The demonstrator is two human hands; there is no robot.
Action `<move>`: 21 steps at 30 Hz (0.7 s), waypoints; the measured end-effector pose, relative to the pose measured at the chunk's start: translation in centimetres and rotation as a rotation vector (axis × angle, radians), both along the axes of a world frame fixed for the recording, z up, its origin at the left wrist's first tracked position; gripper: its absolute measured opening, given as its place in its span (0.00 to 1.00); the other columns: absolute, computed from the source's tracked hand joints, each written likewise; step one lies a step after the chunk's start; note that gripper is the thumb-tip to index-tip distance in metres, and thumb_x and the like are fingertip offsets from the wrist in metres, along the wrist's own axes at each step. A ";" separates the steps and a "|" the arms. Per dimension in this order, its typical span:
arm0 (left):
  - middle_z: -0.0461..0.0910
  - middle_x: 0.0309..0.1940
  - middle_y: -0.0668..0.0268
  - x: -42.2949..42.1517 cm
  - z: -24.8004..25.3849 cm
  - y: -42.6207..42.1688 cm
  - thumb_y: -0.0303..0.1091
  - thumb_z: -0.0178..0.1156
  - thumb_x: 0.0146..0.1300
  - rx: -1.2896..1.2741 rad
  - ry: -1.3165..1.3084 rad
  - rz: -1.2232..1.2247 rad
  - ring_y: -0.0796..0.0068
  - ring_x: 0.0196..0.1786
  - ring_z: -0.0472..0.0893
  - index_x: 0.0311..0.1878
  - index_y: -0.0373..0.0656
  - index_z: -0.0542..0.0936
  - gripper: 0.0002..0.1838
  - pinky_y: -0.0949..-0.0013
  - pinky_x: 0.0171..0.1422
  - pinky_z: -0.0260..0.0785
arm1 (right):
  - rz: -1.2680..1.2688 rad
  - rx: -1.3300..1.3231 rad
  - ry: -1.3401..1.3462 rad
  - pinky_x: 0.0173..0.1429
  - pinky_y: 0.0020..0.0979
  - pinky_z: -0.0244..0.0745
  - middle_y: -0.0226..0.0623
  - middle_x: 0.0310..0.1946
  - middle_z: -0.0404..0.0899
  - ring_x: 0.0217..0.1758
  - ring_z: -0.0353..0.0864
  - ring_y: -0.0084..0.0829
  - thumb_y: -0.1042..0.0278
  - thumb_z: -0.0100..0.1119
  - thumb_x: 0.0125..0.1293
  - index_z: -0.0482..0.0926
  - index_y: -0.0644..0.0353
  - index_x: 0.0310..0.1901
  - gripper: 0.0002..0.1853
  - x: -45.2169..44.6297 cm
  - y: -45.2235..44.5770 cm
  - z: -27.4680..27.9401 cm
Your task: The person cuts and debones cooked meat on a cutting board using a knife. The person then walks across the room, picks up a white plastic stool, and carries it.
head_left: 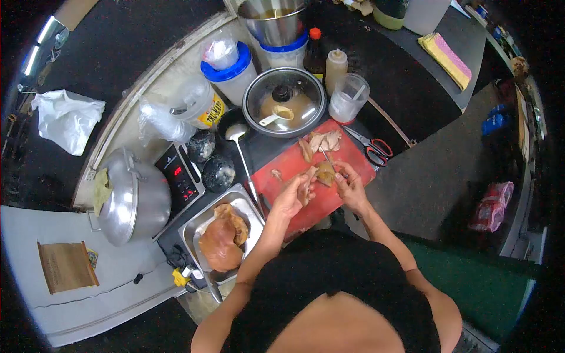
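Both hands are over a red cutting board [292, 215]. My right hand [351, 191] is closed round a knife [326, 157], whose thin blade points away from me. My left hand [289, 197] has its fingers curled at the near side of a brownish piece of meat [325, 175], which lies between the two hands. Its fingertips partly hide what they hold. Pale sliced meat [325, 141] sits at the far end of the board, and a small scrap [276, 174] lies to the left.
A steel tray [252, 213] with a large piece of cooked meat [220, 242] stands at the left. Orange-handled scissors [376, 150] lie right of the board. Behind are a glass-lidded pot [265, 97], a ladle [242, 150] and a plastic container [348, 106]. An induction cooker [178, 176] adjoins a large pot [132, 197].
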State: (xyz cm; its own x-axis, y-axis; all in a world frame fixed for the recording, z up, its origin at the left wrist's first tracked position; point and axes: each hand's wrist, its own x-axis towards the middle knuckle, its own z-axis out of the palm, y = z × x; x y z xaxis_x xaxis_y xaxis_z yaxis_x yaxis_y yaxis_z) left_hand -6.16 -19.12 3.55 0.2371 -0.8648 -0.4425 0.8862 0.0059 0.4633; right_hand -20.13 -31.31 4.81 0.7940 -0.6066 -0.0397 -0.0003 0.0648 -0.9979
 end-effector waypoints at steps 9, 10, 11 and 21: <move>0.75 0.36 0.69 0.9 -1.4 0.4 0.36 0.56 0.60 0.025 0.065 -0.071 0.78 0.35 0.71 0.50 0.44 0.71 0.16 0.73 0.35 0.65 | 0.049 0.283 0.046 0.20 0.16 0.53 0.22 0.24 0.66 0.17 0.58 0.12 0.63 0.46 0.70 0.64 0.55 0.59 0.17 0.5 3.1 1.2; 0.75 0.36 0.69 0.8 -1.3 0.4 0.36 0.56 0.60 0.028 0.071 -0.078 0.78 0.35 0.71 0.51 0.44 0.71 0.16 0.73 0.35 0.65 | 0.049 0.288 0.038 0.20 0.16 0.53 0.22 0.24 0.66 0.17 0.58 0.12 0.63 0.46 0.70 0.65 0.55 0.59 0.17 0.6 3.2 0.7; 0.75 0.36 0.70 0.7 -1.3 0.4 0.37 0.56 0.60 0.031 0.078 -0.085 0.78 0.35 0.71 0.51 0.44 0.71 0.16 0.73 0.35 0.65 | 0.007 0.267 0.030 0.20 0.16 0.53 0.22 0.26 0.67 0.18 0.58 0.12 0.64 0.47 0.69 0.65 0.54 0.58 0.17 0.6 3.2 -0.2; 0.76 0.38 0.69 0.7 -4.2 1.5 0.37 0.52 0.63 0.030 0.072 -0.046 0.76 0.36 0.74 0.52 0.44 0.71 0.16 0.70 0.37 0.68 | -0.290 0.023 0.403 0.29 0.25 0.63 0.28 0.23 0.66 0.25 0.64 0.20 0.68 0.51 0.65 0.69 0.55 0.56 0.17 -1.9 0.6 -3.4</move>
State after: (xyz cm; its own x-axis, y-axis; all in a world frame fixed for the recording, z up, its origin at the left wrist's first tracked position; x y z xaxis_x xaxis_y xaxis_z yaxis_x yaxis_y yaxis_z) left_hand -5.43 -17.66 -0.69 0.1641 -0.8603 -0.4826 0.9161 -0.0486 0.3981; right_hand -22.06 -30.73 1.37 0.5111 -0.7958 -0.3248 -0.3647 0.1414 -0.9203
